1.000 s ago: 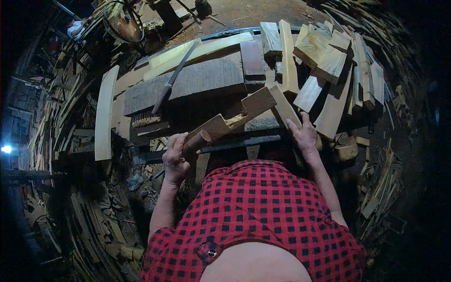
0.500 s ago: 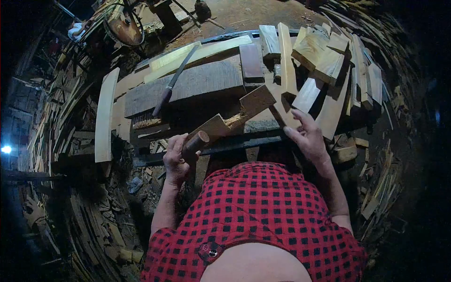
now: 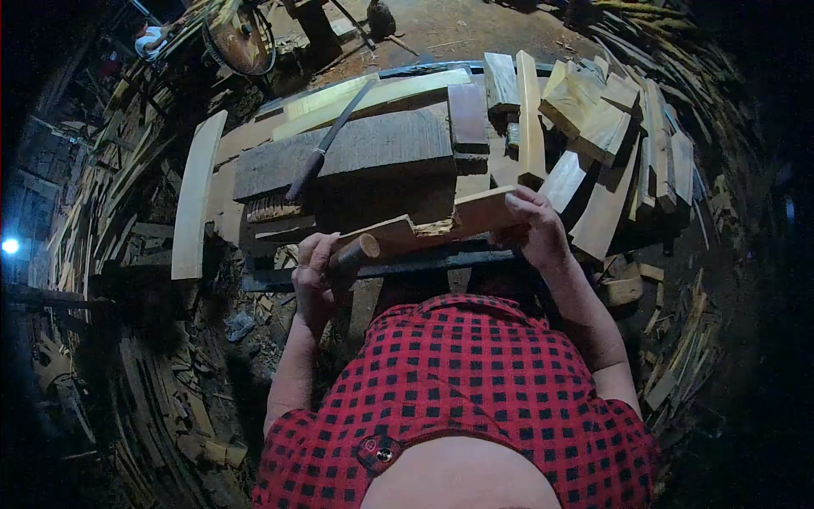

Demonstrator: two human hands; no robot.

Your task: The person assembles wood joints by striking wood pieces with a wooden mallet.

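Observation:
A thin notched board (image 3: 487, 210) spans the space between my two hands, its rough, splintered cut near the middle. My left hand (image 3: 315, 270) is closed around the board's left end and a round wooden piece (image 3: 356, 248), whose flat end faces right. At the board's right end my right hand (image 3: 538, 227) grips it, with the thumb and fingers on the edge. Beyond the hands lies a thick dark block (image 3: 356, 153) on the bench. A long tool with a dark handle (image 3: 305, 174) leans across that block.
Pale planks (image 3: 197, 199) and stacked wood blocks (image 3: 585, 106) lie left and right on the bench. A round metal disc (image 3: 240, 42) stands at the back left. Scrap strips (image 3: 161, 399) cover the floor. Another person (image 3: 151, 41) is far off at upper left.
My right hand was open beside the board and has now closed on its right end. The board has turned to lie more level. The camera view has shifted slightly.

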